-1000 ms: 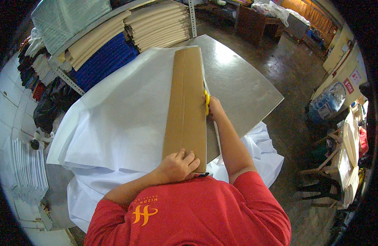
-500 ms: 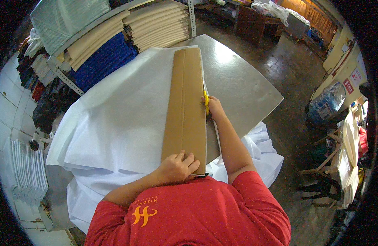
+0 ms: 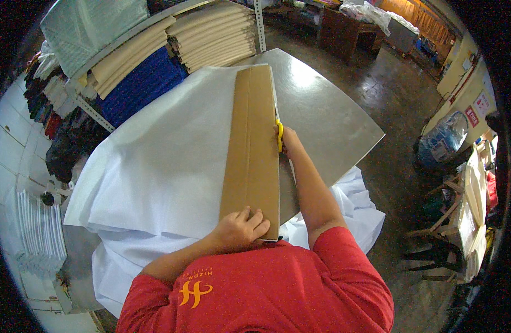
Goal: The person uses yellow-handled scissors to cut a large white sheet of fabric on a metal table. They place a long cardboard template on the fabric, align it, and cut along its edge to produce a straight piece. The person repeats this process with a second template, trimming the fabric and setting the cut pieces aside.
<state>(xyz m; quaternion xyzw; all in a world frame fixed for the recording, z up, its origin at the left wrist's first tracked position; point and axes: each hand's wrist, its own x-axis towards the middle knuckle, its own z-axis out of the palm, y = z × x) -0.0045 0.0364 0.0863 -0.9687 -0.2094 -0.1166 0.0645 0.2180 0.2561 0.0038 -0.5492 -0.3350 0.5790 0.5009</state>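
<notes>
A long brown cardboard strip [image 3: 250, 150] with a crease down its length lies on white fabric [image 3: 155, 166] spread over a metal-topped table [image 3: 327, 111]. My left hand [image 3: 237, 228] presses on the strip's near end, fingers bent and a little apart. At the strip's right edge, my right hand [image 3: 288, 142] is closed round yellow-handled scissors [image 3: 280, 136]. The blades are hard to make out along the edge of the cardboard. A narrow white strip of fabric shows beside that edge. Loose white cloth hangs in folds off the near side of the table.
Shelves at the far left hold folded beige cloth [image 3: 216, 36] and blue cloth [image 3: 139, 83]. White folded cloth [image 3: 42, 227] is stacked at the left. On the right stand wooden folding furniture [image 3: 463, 211] and a blue plastic-wrapped bundle [image 3: 443, 136]. A brown desk [image 3: 349, 33] is at the back.
My right hand and the scissors have shifted very slightly along the cardboard's edge, and the hand has turned a little. My left hand stays on the near end.
</notes>
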